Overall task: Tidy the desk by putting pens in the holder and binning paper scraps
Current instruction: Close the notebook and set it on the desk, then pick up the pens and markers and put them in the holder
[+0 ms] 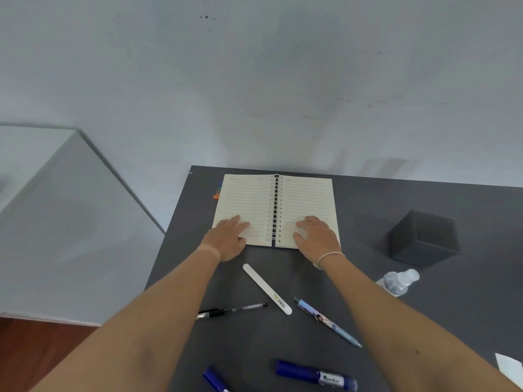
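An open spiral notebook (305, 199) lies at the far edge of the dark grey desk (368, 321). My left hand (226, 236) rests flat on its left page, my right hand (318, 236) flat on its right page, fingers spread, holding nothing. Nearer me lie a white pen (267, 289), a black pen (230, 310), a light-blue patterned pen (327, 321), a blue marker (315, 376) and part of another blue marker (214, 380). A black square holder (423, 240) stands at the right. A white paper scrap (509, 367) shows at the right edge.
A small clear plastic bottle (399, 282) lies on its side in front of the holder. Coloured tabs (217, 190) stick out of the notebook's left edge. A pale wall rises behind the desk. To the left stands a white surface (56, 207), with wooden floor below.
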